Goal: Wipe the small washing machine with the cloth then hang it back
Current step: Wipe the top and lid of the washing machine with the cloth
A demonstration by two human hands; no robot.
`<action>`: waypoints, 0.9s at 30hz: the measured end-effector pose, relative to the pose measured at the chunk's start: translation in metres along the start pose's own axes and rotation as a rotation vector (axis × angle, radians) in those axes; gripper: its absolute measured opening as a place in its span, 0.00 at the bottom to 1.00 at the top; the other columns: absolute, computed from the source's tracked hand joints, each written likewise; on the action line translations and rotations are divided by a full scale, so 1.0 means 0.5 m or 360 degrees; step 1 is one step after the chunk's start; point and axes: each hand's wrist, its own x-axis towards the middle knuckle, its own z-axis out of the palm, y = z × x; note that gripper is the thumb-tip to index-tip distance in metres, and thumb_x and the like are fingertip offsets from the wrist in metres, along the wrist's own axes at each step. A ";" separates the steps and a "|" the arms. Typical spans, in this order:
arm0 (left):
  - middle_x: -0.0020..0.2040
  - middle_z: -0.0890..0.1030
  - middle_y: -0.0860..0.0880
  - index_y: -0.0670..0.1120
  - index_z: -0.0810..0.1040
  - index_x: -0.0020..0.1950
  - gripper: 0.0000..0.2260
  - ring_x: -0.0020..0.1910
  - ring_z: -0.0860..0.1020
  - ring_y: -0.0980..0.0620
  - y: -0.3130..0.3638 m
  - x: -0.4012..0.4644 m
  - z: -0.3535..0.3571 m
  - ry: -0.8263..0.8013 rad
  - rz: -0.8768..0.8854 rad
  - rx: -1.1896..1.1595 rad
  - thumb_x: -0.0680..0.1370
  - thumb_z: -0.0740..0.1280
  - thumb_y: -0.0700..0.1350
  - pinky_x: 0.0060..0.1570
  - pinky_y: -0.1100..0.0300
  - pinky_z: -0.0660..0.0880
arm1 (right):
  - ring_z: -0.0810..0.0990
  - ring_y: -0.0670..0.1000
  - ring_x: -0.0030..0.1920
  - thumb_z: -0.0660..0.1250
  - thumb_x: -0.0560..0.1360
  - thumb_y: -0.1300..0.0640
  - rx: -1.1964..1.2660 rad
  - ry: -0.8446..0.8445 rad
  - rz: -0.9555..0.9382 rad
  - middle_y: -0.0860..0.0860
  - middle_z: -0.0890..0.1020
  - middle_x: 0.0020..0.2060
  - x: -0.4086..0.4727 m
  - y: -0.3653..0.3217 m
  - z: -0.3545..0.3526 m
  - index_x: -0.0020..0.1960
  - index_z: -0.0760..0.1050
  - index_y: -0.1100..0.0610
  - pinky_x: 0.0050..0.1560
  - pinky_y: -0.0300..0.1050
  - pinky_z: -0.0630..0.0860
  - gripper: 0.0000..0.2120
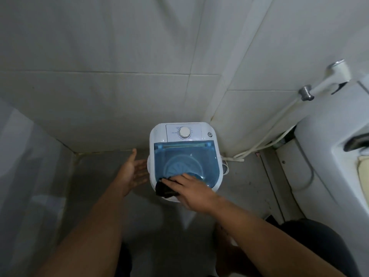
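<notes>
A small white washing machine [184, 156] with a see-through blue lid and a white dial stands on the floor in the tiled corner. My right hand [191, 191] presses a dark cloth [164, 189] flat on the near edge of the lid, fingers spread over it. My left hand [133, 170] is held open, palm toward the machine's left side, close to it; whether it touches the machine I cannot tell.
A white toilet [329, 156] stands at the right, with a bidet sprayer [327, 80] hung on the wall above it and its hose [265, 136] running down behind the machine. Tiled walls close in at the back and left. Grey floor lies between my legs.
</notes>
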 end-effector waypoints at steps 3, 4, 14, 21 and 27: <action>0.52 0.83 0.46 0.47 0.80 0.52 0.30 0.53 0.80 0.47 -0.005 -0.002 0.005 0.0038 0.0013 -0.0029 0.78 0.54 0.71 0.62 0.48 0.75 | 0.76 0.60 0.61 0.69 0.75 0.61 0.0097 0.0365 0.0556 0.57 0.77 0.66 -0.037 0.096 -0.053 0.79 0.65 0.55 0.63 0.59 0.76 0.34; 0.51 0.83 0.46 0.47 0.80 0.53 0.30 0.52 0.80 0.47 -0.005 -0.005 0.009 0.0057 0.0015 -0.0028 0.78 0.54 0.70 0.61 0.49 0.75 | 0.76 0.61 0.60 0.68 0.75 0.62 0.0137 0.0493 0.0817 0.58 0.77 0.65 -0.050 0.129 -0.066 0.79 0.65 0.55 0.63 0.60 0.76 0.33; 0.55 0.84 0.47 0.47 0.81 0.59 0.34 0.59 0.80 0.46 -0.002 -0.011 0.010 0.0061 0.0027 0.0085 0.75 0.55 0.73 0.63 0.47 0.75 | 0.72 0.58 0.58 0.68 0.74 0.61 0.0251 0.0741 0.1294 0.55 0.72 0.66 -0.148 -0.009 0.073 0.78 0.66 0.52 0.59 0.59 0.76 0.33; 0.60 0.82 0.45 0.46 0.81 0.59 0.38 0.62 0.78 0.46 0.007 -0.015 -0.010 -0.0076 -0.0041 0.0013 0.74 0.52 0.76 0.65 0.47 0.73 | 0.75 0.59 0.59 0.70 0.71 0.60 0.0321 0.0401 0.0736 0.54 0.74 0.65 -0.035 -0.162 0.116 0.78 0.64 0.48 0.59 0.58 0.76 0.37; 0.63 0.81 0.45 0.46 0.79 0.66 0.44 0.64 0.78 0.45 0.005 -0.006 -0.040 -0.0170 -0.0108 -0.0011 0.69 0.53 0.79 0.68 0.43 0.71 | 0.75 0.56 0.62 0.69 0.76 0.62 0.0572 0.0816 0.0753 0.55 0.75 0.64 0.057 -0.016 -0.044 0.78 0.66 0.53 0.65 0.48 0.74 0.31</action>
